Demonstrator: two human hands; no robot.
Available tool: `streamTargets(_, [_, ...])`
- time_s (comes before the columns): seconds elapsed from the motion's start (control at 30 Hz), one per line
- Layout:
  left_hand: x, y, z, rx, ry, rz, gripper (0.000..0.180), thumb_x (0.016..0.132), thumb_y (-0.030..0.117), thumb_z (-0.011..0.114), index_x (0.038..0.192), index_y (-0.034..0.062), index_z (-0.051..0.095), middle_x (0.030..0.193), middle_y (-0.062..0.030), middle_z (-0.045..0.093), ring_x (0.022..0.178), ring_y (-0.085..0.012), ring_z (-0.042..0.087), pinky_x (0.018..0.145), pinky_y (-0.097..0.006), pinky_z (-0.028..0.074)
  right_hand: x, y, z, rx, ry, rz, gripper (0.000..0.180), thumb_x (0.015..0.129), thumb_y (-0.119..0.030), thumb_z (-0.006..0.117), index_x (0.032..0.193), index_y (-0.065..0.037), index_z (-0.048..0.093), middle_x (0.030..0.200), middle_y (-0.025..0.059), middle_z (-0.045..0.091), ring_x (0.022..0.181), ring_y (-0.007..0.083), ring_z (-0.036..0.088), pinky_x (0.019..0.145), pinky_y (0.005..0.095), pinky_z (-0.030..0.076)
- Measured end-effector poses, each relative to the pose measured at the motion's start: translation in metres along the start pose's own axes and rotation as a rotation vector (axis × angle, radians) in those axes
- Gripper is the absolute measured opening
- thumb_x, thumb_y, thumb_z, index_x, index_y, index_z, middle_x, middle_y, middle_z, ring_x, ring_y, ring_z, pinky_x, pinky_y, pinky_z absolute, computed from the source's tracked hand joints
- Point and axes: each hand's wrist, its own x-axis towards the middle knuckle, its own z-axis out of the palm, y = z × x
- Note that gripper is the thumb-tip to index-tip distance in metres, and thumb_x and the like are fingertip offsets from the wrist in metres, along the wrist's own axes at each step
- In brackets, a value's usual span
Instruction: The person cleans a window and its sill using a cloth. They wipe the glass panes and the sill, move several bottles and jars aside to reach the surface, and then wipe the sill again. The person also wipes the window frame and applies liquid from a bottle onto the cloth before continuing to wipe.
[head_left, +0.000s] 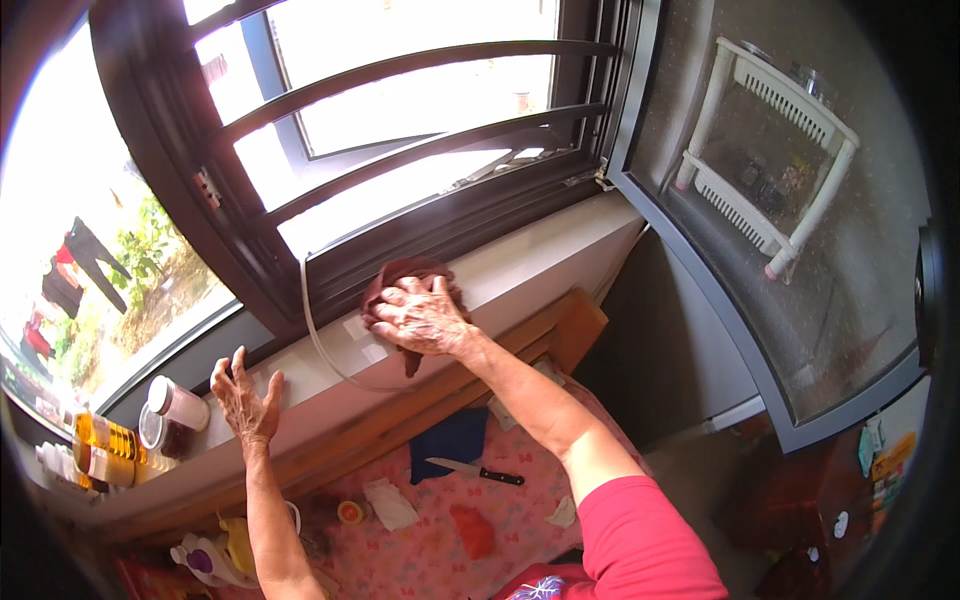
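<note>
A dark red cloth [405, 275] is pressed flat under the right hand [422, 315] on the sill [520, 262], fingers spread; the left hand [245, 398], open, is rested well apart

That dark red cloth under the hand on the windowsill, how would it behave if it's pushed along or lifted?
The dark red cloth looks bunched under the right hand, so it's probably soft and floppy. It would likely slide along the smooth windowsill and droop if lifted.

Right hand [420, 315] covers most of the dark red cloth [400, 272]; bottles [100, 450] at the left rim appear bent, their labels too blurred to tell.
</note>
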Motion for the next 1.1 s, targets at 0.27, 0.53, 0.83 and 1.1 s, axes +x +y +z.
streamTargets(0.27, [0.002, 0.002, 0.001, 0.003, -0.058, -0.046, 0.068, 0.077, 0.040, 0.069, 0.136, 0.0148, 0.045, 0.135, -0.0143, 0.038, 0.127, -0.0335, 0.034, 0.108, -0.046, 0.029, -0.064, 0.105, -0.005, -0.107, 0.068, 0.466, 0.045, 0.085, -0.056, 0.054, 0.113, -0.022, 0.062, 0.121, 0.0129, 0.047, 0.120, 0.0376, 0.038, 0.090, 0.0640, 0.033])
streamTargets(0.53, [0.003, 0.006, -0.001, 0.018, -0.024, -0.038, 0.066, 0.075, 0.031, 0.071, 0.134, 0.0168, 0.047, 0.133, -0.0135, 0.039, 0.124, -0.0338, 0.036, 0.105, -0.047, 0.031, -0.108, 0.212, -0.014, -0.143, 0.144, 0.842, 0.045, 0.086, -0.052, 0.056, 0.115, -0.019, 0.062, 0.123, 0.0202, 0.049, 0.118, 0.0404, 0.043, 0.095, 0.0604, 0.031])
streamTargets(0.83, [-0.004, 0.000, 0.000, 0.001, 0.019, -0.028, 0.063, 0.075, 0.034, 0.071, 0.132, 0.0169, 0.050, 0.132, -0.0132, 0.041, 0.125, -0.0333, 0.036, 0.106, -0.046, 0.030, -0.080, 0.149, -0.004, -0.100, 0.090, 0.791, 0.041, 0.093, -0.046, 0.048, 0.116, -0.015, 0.061, 0.128, 0.0152, 0.047, 0.124, 0.0364, 0.039, 0.101, 0.0578, 0.031])
streamTargets(1.1, [0.002, 0.010, 0.001, 0.022, -0.008, -0.030, 0.066, 0.075, 0.043, 0.070, 0.131, 0.0170, 0.048, 0.130, -0.0128, 0.038, 0.125, -0.0318, 0.034, 0.101, -0.049, 0.036, -0.059, 0.028, 0.001, -0.032, 0.184, 0.314, 0.033, 0.085, -0.035, 0.061, 0.111, -0.016, 0.063, 0.129, 0.0115, 0.047, 0.119, 0.0327, 0.040, 0.096, 0.0541, 0.029])
